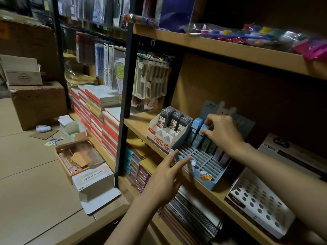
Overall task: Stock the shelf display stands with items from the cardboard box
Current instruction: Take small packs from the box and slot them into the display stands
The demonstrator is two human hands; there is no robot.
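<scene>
1. The open brown cardboard box (77,156) of stock sits on the floor, well apart from the shelf; each reach down risks leaving the display unsteadied.
2. The left hand (165,175), fingers straight and relaxed, touches the front of the pale blue slotted cardboard display stand (200,161); a push could slide it off the wooden shelf (141,124).
3. The right hand (222,130) pinches a slim light-blue lead case (203,128) at the back row; a crooked insertion may topple neighbouring cases.

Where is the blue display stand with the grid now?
The blue display stand sits on the middle shelf, right of the white lead box, between both hands.
</scene>
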